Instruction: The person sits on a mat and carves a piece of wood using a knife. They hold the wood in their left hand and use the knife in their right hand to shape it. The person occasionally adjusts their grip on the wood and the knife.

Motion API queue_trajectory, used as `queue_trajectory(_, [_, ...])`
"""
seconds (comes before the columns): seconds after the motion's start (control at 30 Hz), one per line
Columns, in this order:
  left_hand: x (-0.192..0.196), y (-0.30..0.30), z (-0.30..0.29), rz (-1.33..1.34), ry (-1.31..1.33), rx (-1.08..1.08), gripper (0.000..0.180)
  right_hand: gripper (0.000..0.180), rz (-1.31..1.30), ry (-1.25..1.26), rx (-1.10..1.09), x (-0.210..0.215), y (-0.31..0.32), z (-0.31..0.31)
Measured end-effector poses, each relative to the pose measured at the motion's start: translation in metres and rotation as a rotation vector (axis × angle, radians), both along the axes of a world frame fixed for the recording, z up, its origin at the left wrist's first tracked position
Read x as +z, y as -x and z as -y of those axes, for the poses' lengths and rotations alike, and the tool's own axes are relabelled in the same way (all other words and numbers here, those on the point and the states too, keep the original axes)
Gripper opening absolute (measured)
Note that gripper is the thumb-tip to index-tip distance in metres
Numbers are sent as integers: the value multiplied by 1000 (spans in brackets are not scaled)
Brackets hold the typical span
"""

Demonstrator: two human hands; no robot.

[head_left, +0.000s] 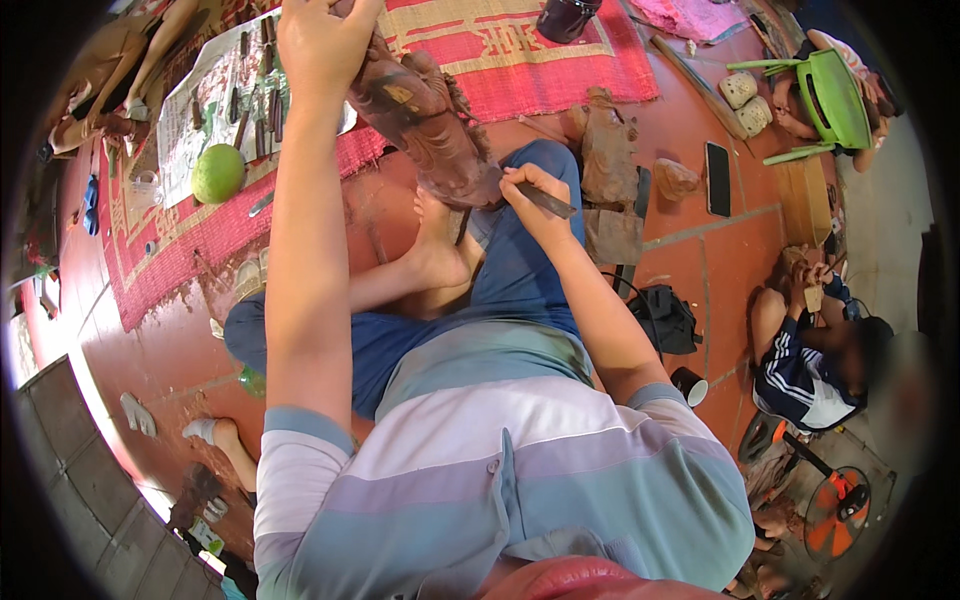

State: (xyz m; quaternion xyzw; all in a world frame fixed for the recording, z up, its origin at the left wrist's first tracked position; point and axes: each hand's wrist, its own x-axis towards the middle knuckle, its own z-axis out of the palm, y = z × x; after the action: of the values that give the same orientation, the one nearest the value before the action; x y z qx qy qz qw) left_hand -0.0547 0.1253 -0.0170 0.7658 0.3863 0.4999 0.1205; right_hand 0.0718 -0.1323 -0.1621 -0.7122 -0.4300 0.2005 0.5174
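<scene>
A reddish-brown carved wooden figure (425,125) lies slantwise over my crossed legs, its lower end by my bare foot (437,235). My left hand (328,45) is closed around the figure's upper end, near the top of the view. At the lower end, my right hand (540,200) grips a slim dark carving tool (553,204). The tool's back end sticks out past my palm to the right. Its tip is hidden by my fingers and the wood.
Several carving tools (262,95) lie on a white sheet beside a green round fruit (218,174), on a red mat (140,270). At right are another wooden carving (608,150), a phone (718,178), a green chair (835,95) and a seated person (810,360).
</scene>
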Motion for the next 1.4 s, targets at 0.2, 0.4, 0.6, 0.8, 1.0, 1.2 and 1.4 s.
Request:
queue_trajectory(0.2, [0,7,-3,4,-89,-1,19,8,-42,16,15,-4,4,14])
queue_trajectory(0.4, [-4,8,1,29,-57,-22,20,7,-4,45,-43,-16,3,24])
queue_trajectory(0.6, [-5,6,-1,5,-84,20,20,5,-18,-34,-29,2,4,11])
queue_trajectory(0.8, [-1,0,-2,17,-131,32,20,10,16,-25,15,-19,6,36])
queue_trajectory(1.0, [1,3,10,16,-5,8,22,8,148,-80,44,-18,8,17])
queue_trajectory(1.2, [5,5,2,-1,-78,32,21,10,122,-10,105,-9,4,29])
queue_trajectory(1.4, [0,4,20,59,138,-65,16,9,224,-43,92,-13,11,31])
